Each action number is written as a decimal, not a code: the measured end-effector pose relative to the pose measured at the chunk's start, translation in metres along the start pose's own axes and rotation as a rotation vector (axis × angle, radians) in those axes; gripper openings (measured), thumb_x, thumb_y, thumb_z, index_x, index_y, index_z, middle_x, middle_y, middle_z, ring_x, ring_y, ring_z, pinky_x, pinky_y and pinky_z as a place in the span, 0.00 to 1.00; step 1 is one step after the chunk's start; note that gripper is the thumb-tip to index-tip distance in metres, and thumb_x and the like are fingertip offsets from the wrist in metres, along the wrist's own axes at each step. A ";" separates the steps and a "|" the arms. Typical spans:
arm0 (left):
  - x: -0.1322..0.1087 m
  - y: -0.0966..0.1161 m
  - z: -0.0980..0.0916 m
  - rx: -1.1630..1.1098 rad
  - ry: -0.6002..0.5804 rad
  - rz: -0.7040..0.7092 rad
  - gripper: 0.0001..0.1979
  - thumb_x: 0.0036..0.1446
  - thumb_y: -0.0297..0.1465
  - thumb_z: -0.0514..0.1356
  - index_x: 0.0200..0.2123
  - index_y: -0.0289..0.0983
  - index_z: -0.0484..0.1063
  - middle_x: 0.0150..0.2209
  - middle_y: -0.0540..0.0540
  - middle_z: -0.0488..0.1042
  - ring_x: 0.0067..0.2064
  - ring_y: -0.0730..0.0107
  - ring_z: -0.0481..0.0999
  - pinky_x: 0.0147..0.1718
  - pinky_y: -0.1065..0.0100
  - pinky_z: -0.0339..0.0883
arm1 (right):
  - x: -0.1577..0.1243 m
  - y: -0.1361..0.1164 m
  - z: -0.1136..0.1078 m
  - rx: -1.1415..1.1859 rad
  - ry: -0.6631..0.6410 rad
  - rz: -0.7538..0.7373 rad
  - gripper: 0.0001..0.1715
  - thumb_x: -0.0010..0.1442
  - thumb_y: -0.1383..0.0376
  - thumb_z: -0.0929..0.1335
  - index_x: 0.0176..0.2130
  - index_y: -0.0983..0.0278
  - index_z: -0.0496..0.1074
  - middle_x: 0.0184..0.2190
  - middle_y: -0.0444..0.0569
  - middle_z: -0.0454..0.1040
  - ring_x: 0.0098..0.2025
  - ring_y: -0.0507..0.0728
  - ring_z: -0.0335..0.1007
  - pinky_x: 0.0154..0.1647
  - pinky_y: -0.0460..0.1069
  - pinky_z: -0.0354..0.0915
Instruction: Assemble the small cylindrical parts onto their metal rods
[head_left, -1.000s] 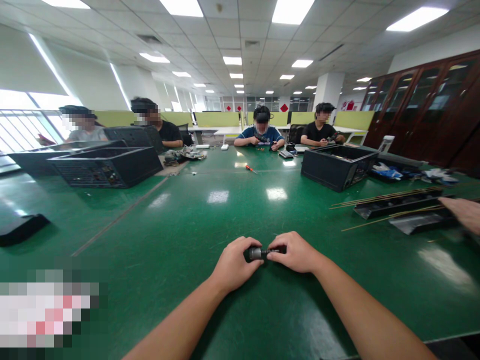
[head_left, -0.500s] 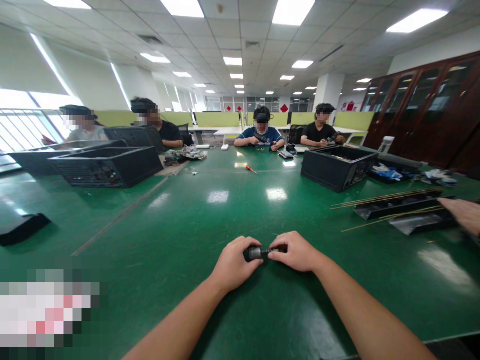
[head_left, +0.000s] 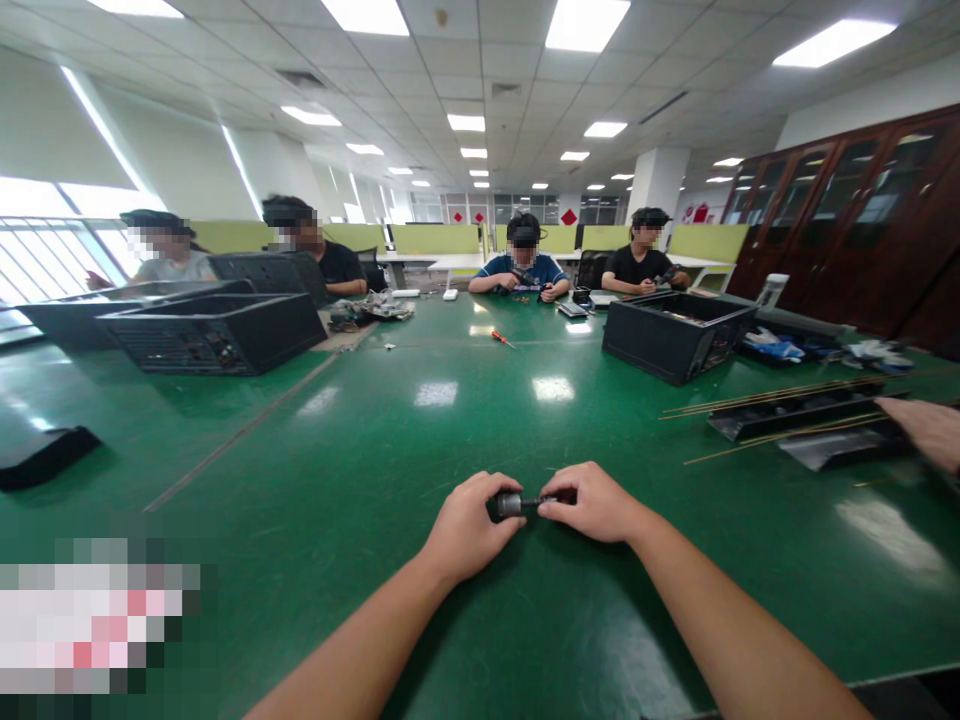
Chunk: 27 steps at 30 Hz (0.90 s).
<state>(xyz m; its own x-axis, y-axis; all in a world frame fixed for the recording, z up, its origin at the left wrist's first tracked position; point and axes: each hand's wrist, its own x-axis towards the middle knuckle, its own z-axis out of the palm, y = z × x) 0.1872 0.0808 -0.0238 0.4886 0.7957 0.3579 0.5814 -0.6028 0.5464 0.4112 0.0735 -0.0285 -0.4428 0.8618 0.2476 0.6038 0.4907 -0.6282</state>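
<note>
1. The left hand point(head_left: 476, 525) curls its thumb and fingers around a dark-and-silver cylinder point(head_left: 510, 504), lying crosswise above the worktop point(head_left: 375, 440), in from the middle of the near edge.
2. The right hand point(head_left: 592, 505) pinches a thin dark shaft point(head_left: 531, 502) between thumb and fingers, just beside the cylinder; from here I cannot tell whether the two are joined.
3. To handle them well, I would judge, keep cylinder and shaft in one straight line, the left grip steady and the right pinch light.
4. Toward the far edge lies an orange-handled screwdriver point(head_left: 501, 338), well apart from both hands.
5. Near the right edge, another person's hand point(head_left: 926, 425) is beside thin rods point(head_left: 750, 440) and black metal channels point(head_left: 795, 412).
</note>
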 end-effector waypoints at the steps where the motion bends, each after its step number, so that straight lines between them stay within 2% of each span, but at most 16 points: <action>1: 0.000 0.000 0.000 0.001 -0.002 0.000 0.14 0.47 0.29 0.66 0.40 0.42 0.74 0.36 0.49 0.76 0.40 0.64 0.75 0.42 0.63 0.67 | 0.000 0.000 0.000 -0.002 0.004 0.000 0.10 0.57 0.61 0.69 0.35 0.63 0.79 0.28 0.46 0.77 0.30 0.53 0.70 0.32 0.46 0.60; 27: 0.000 -0.005 -0.002 0.004 0.031 -0.017 0.15 0.48 0.29 0.65 0.41 0.43 0.74 0.37 0.48 0.75 0.40 0.63 0.74 0.42 0.62 0.67 | -0.001 0.003 -0.003 0.026 0.030 0.017 0.11 0.57 0.61 0.69 0.36 0.64 0.80 0.28 0.47 0.77 0.30 0.53 0.70 0.31 0.46 0.61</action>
<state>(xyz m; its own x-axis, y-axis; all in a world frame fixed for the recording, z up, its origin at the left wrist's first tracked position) 0.1827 0.0836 -0.0247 0.4586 0.8072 0.3716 0.5922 -0.5894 0.5495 0.4154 0.0742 -0.0280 -0.4126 0.8736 0.2581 0.5938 0.4728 -0.6511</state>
